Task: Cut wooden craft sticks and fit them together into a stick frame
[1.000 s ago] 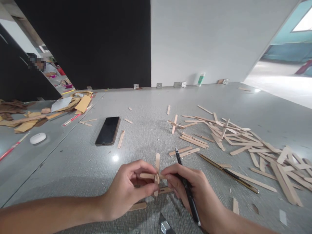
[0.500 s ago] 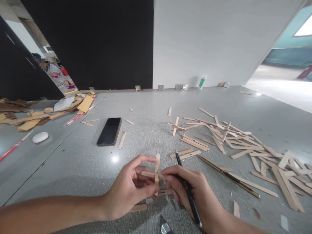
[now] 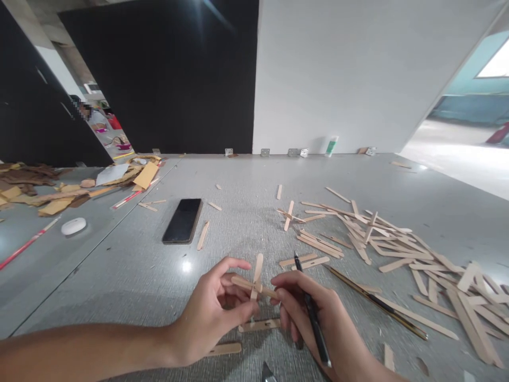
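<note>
While only its tip is brought into view, a dark blade is seen at 6 o'clock from the crossed sticks, by which the clock is centred. At 7 o'clock a loose stick is partly covered by the left hand, and at 6 o'clock a slotted stick is laid flat below the hands. The lower end of the crossed sticks is pinched by the left thumb and fingers, the index finger being raised apart. Their 4 o'clock end is pinched by the right hand, across which a black pen is slanted. At 3 o'clock a black-and-gold pencil is placed, and from 2 to 3 o'clock a pile of sticks is spread. A phone is set at 10 o'clock; at 1 o'clock a second cross is seen and, farther, a white-and-green container.
</note>
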Demonstrator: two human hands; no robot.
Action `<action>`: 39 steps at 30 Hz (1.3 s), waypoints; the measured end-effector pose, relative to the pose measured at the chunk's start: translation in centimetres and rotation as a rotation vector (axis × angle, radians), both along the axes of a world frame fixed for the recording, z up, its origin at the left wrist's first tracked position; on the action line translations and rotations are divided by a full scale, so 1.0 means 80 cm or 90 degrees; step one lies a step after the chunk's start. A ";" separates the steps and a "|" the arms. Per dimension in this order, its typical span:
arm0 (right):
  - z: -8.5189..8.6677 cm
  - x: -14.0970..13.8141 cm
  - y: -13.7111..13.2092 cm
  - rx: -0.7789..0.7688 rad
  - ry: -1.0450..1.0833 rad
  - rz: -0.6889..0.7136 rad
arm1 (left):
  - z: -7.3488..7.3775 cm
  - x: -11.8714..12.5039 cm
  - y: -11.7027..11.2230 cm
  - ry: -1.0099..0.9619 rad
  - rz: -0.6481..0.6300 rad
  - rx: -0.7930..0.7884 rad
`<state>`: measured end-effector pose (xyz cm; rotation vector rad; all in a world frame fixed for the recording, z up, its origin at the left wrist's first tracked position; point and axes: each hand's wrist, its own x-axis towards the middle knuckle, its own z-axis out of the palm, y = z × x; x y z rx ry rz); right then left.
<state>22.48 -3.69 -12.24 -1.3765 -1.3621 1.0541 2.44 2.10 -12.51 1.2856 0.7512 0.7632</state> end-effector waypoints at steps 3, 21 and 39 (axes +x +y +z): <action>-0.006 0.000 0.000 -0.013 0.017 -0.006 | 0.001 0.000 0.000 -0.006 -0.005 0.016; -0.018 0.005 0.000 0.053 -0.021 0.048 | -0.009 -0.003 -0.005 -0.056 -0.015 0.025; -0.019 0.003 -0.001 0.020 0.020 0.045 | -0.001 -0.001 -0.004 -0.047 -0.039 -0.007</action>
